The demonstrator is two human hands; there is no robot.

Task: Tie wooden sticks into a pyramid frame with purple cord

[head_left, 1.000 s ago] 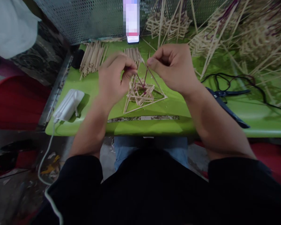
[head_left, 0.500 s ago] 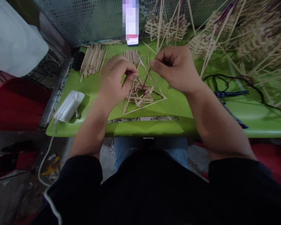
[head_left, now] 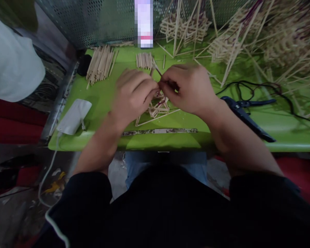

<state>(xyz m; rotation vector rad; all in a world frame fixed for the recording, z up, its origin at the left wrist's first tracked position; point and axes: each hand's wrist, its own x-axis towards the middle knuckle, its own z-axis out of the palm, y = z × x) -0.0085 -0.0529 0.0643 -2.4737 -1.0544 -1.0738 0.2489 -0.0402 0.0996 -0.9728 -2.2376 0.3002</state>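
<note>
My left hand [head_left: 136, 91] and my right hand [head_left: 187, 86] meet fingertip to fingertip over a small frame of thin wooden sticks [head_left: 158, 109] lying on the green table [head_left: 196, 132]. Both hands are closed in a pinch. A dark red string [head_left: 162, 100] rises from the frame to the pinched fingers, which hide its upper part. Part of the frame is covered by my left hand. Just behind my fingers, a couple of sticks [head_left: 156, 66] lean at an angle.
Bundles of long sticks [head_left: 101, 65] and short sticks [head_left: 144, 61] lie behind. A phone [head_left: 144, 24] stands at the back. Stick structures [head_left: 223, 48] fill the back right. Dark-handled cutters [head_left: 248, 117] and a black cord [head_left: 237, 86] lie right, a white charger [head_left: 75, 117] left.
My hands were apart, each pulling a strand of the string upward. They have come together and lower over the frame, and the string's strands are now slack near it.
</note>
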